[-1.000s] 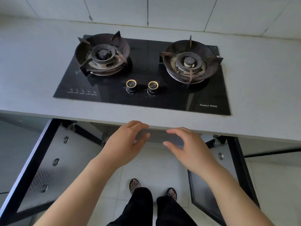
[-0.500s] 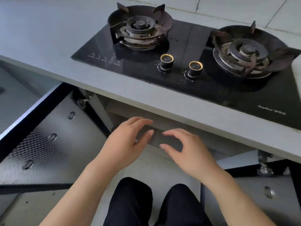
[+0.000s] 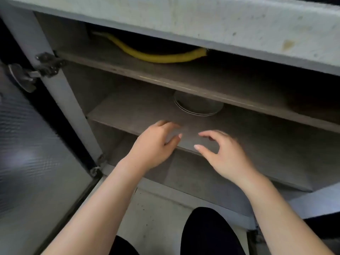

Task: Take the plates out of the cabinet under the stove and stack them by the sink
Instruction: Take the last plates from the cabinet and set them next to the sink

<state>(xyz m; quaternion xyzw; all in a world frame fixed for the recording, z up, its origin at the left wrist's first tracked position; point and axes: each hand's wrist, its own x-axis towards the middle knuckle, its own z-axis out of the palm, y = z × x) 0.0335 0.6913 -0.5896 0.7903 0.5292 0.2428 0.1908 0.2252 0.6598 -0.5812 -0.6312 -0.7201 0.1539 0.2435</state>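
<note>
In the middle of the frame, the left hand [image 3: 156, 144] and right hand [image 3: 223, 155] hover over the front edge of the middle shelf [image 3: 138, 111] of the open cabinet [image 3: 64, 100]. Their fingers are loosely spread and hold nothing. The plates [image 3: 198, 105] sit stacked farther back on that shelf, just above centre.

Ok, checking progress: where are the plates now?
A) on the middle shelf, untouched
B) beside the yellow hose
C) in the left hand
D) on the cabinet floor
A: the plates lie stacked on the middle shelf, and the left hand and right hand are empty at its front edge, short of them.
</note>
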